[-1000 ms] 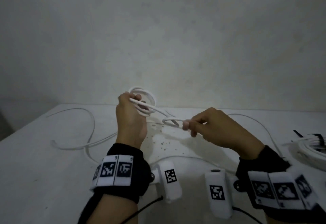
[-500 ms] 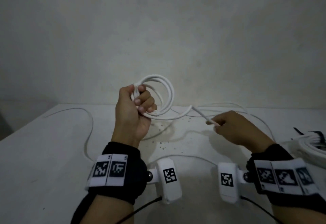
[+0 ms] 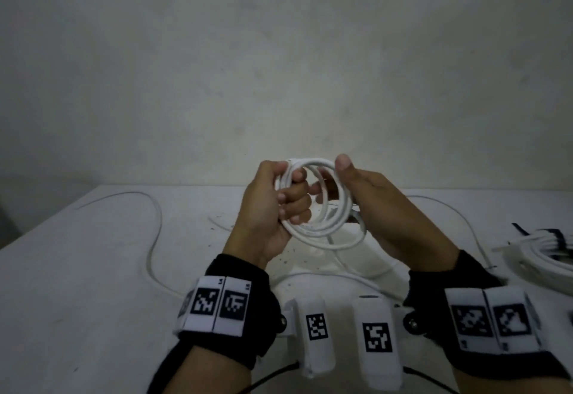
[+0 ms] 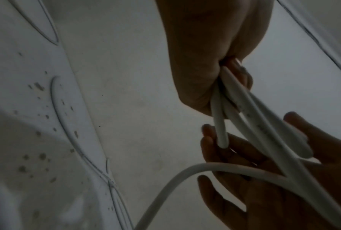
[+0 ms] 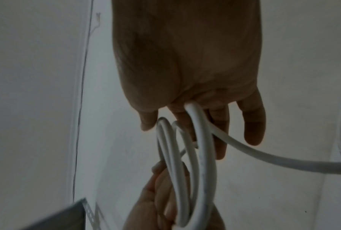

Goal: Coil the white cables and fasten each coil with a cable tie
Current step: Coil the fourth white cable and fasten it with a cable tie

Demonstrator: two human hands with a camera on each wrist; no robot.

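- White cable coil point(image 3: 316, 204), head view: it is held up at frame centre above the white table point(image 3: 93, 269). The left hand point(image 3: 269, 204) has its fingers curled round the coil's left side; the right hand point(image 3: 381, 207) clamps the right side, thumb on top. Loose cable point(image 3: 155, 229) still trails over the table at left and right, so I judge the winding only part done. At the right edge lies a finished coil point(image 3: 539, 257) with a dark cable tie point(image 3: 555, 235) round it, so one cable seems complete.
- Left wrist view: the left hand point(image 4: 209, 62), in the upper middle, grips several strands of the coil point(image 4: 254, 124); the right hand point(image 4: 264, 179), lower right, has its fingers spread under them. More slack cable point(image 4: 61, 112) lies on the table at left.
- Right wrist view: the right hand point(image 5: 185, 70) fills the upper centre, loops of the coil point(image 5: 185, 163) hanging over its fingers point(image 5: 252, 124); the left hand point(image 5: 161, 202) holds the loops from below. One strand runs off to the right edge.
- Left to do, by my reading: wind in the slack, then tie this coil.
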